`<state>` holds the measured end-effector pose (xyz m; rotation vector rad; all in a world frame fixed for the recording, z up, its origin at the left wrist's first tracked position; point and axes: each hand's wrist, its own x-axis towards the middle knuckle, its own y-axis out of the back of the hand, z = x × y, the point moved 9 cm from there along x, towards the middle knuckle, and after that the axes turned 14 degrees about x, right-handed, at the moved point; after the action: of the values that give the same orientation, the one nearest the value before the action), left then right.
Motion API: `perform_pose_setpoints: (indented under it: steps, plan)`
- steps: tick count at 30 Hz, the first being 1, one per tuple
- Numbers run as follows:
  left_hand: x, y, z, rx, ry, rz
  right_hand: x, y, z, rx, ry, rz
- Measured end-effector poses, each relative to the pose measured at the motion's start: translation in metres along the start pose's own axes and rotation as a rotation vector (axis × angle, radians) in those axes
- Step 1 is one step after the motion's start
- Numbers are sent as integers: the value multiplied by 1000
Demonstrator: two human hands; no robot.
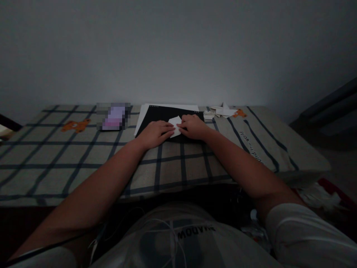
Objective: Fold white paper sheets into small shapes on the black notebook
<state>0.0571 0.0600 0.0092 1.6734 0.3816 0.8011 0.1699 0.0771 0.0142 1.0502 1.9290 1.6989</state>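
Folded white paper lies on a black board at the far middle of the checked counter, long axis running near-left to far-right. Left hand and right hand press flat on it, fingers nearly meeting. Cloth print reads upside down, illegible; shirt shows "SHADOW" reversed.

One head-worn view — forward and down over a checked table, close, toward the wall
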Motion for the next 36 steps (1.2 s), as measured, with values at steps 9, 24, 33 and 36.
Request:
perform_pose_setpoints:
  steps: [9, 24, 33, 36]
  plan:
    - [0, -3, -5, 22, 32, 3, 1, -4, 12, 198, 38, 63]
    - [-2, 10, -14, 92, 152, 50, 3, 6, 9, 177, 32, 16]
    - [-2, 6, -11, 189, 135, 9, 1, 8, 2, 308, 132, 66]
    - [-2, 2, -11, 161, 93, 16, 1, 7, 6, 380, 145, 89]
